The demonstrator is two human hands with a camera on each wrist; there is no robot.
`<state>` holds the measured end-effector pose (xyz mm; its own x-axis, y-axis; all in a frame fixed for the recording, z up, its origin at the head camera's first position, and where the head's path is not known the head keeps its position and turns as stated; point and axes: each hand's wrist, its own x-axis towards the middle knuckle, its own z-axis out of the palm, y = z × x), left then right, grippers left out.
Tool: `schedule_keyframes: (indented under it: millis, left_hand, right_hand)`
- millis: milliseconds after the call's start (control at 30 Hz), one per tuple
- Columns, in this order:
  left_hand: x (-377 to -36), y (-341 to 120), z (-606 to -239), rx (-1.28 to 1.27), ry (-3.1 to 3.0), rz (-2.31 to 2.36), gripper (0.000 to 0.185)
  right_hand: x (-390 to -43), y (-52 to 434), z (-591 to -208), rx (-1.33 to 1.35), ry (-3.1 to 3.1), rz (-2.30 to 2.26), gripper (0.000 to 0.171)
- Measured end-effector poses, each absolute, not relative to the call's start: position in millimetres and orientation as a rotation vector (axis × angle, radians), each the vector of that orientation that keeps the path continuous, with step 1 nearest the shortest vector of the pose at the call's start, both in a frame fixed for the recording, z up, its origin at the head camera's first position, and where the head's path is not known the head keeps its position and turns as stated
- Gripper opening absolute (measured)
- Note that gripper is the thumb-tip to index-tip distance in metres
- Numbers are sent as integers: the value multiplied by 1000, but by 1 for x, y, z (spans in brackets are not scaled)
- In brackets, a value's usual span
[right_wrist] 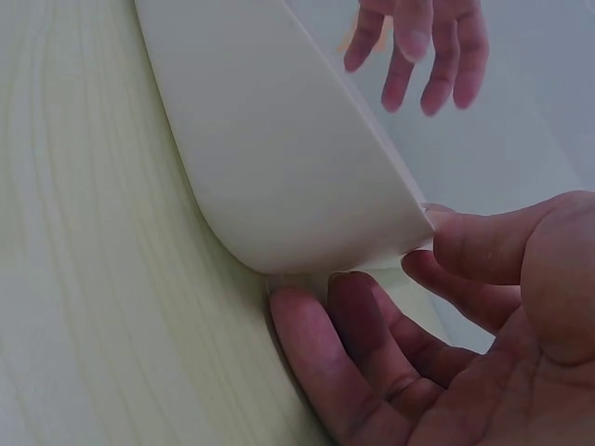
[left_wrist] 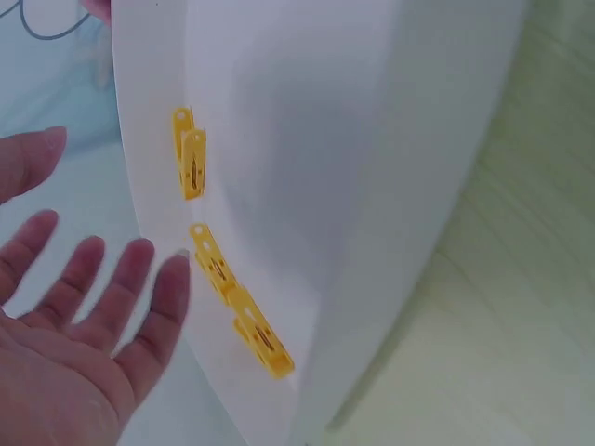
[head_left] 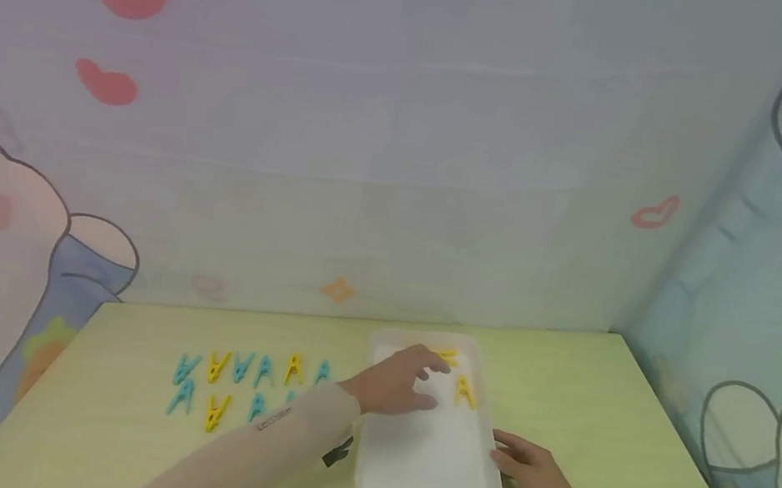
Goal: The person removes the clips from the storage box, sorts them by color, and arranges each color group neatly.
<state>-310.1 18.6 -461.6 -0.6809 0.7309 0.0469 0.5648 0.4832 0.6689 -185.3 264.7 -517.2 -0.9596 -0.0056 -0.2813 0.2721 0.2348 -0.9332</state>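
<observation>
In the head view, a white tray (head_left: 418, 467) stands on the table, with yellow clothespins (head_left: 464, 392) lying toward its far end. The left hand (head_left: 402, 385) hovers over the tray, fingers spread and holding nothing. From the left wrist view, the same hand (left_wrist: 88, 344) shows loosely extended fingers beside the yellow clothespins (left_wrist: 262, 334) along the tray's wall. At the tray's near right side, the right hand (head_left: 531, 472) grips its edge. The right wrist view has the thumb (right_wrist: 483, 243) on the rim and curled fingers (right_wrist: 311, 339) against the outer wall.
Left of the tray, blue clothespins (head_left: 182, 397) and yellow clothespins (head_left: 217, 412) lie in two rows on the pale green table (head_left: 103, 446); the left sleeve (head_left: 256, 435) covers part of them. A printed cloth backdrop (head_left: 404, 153) stands behind the table and along its sides.
</observation>
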Motion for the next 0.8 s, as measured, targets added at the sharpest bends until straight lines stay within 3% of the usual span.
schedule_keyframes:
  millis: [667,800]
  left_hand:
    - [-329,64,-494,591,2753,867,64]
    - [-328,79,-505,561,2802,867,60]
  right_hand:
    - [-195,240,-515,183,2287,-1765,51]
    - [-191,244,-516,187,2287,-1755,52]
